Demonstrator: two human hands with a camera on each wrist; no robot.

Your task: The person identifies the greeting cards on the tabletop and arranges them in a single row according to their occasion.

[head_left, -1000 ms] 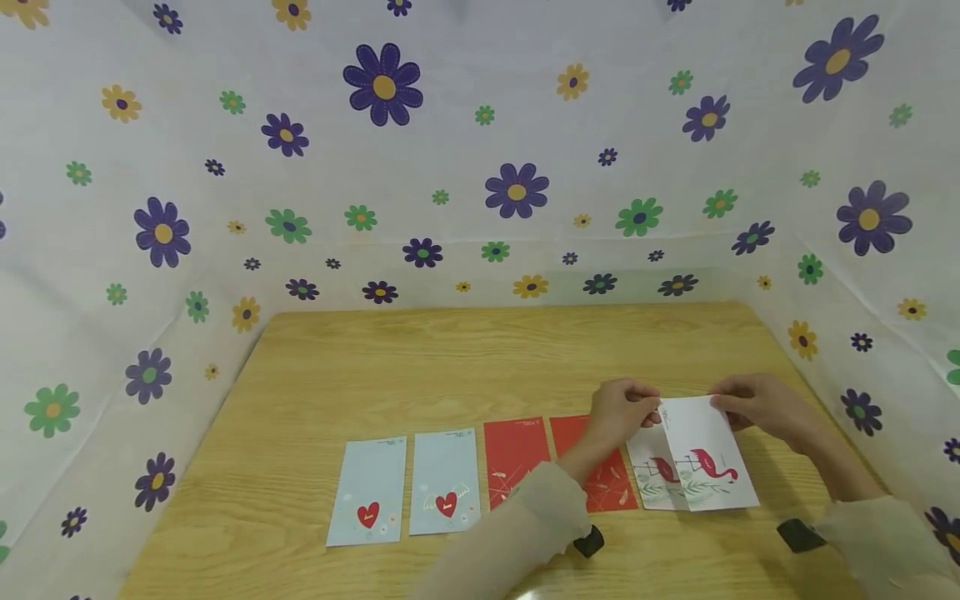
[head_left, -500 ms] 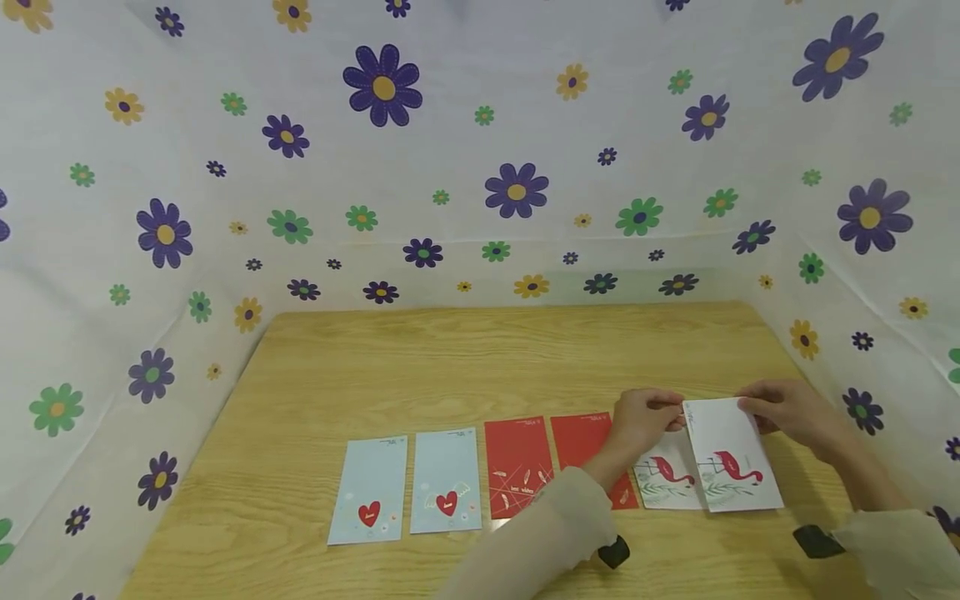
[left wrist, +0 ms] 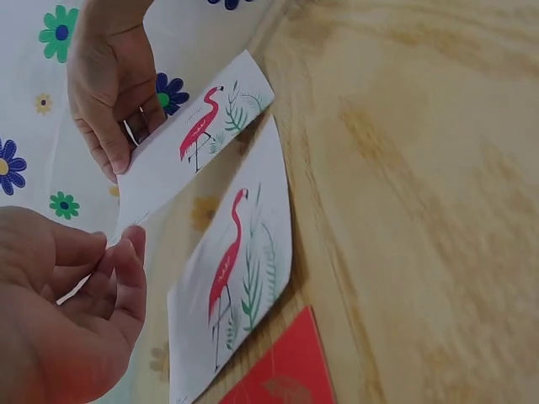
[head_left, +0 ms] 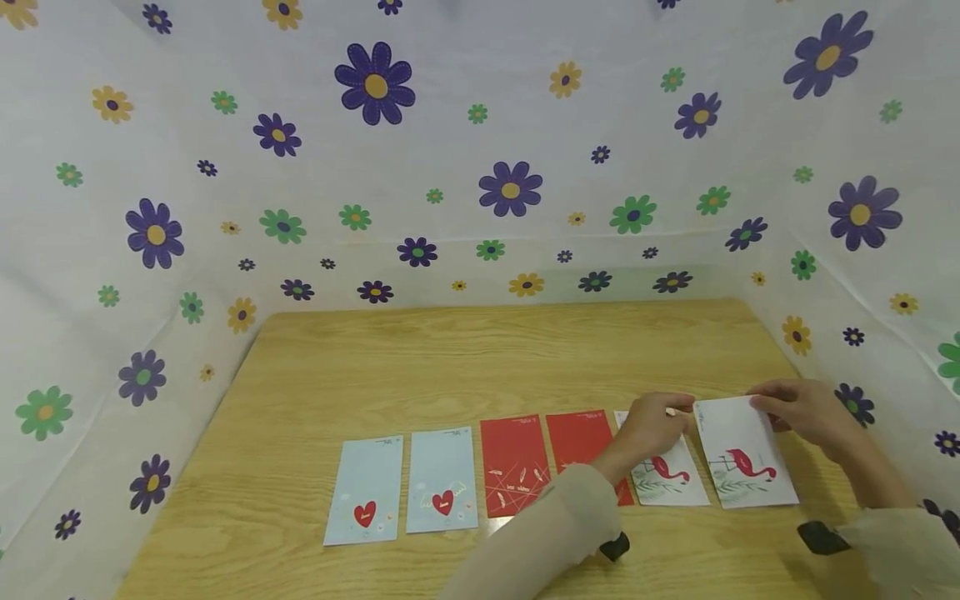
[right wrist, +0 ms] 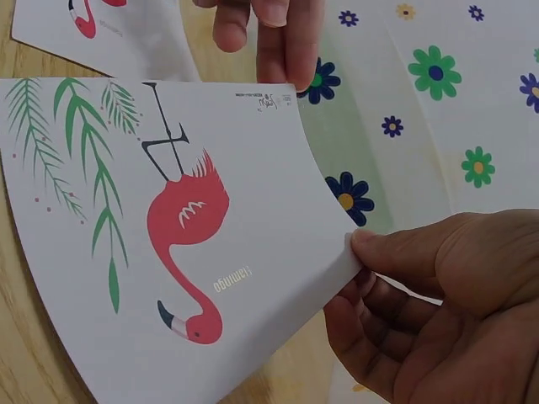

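Observation:
A white flamingo card (head_left: 742, 442) is held at the right end of a row of cards. My right hand (head_left: 806, 417) pinches its top right corner between thumb and fingers, with the card bending a little in the right wrist view. At the card's top left corner, the thumb and fingertips of my left hand (left wrist: 76, 311) come together on the edge. A second flamingo card (left wrist: 232, 278) lies on the table just left of it, partly covered by my left hand in the head view.
Two red cards (head_left: 513, 454) lie left of the flamingo cards, one partly behind the left forearm. Farther left are two light blue cards (head_left: 442, 467) with red hearts. The wooden table (head_left: 450, 358) meets a flower-printed cloth (head_left: 450, 150) at its back and sides.
Both hands have moved right with the flamingo card. It overlapped the other flamingo card before; now a narrow gap shows between them in the head view.

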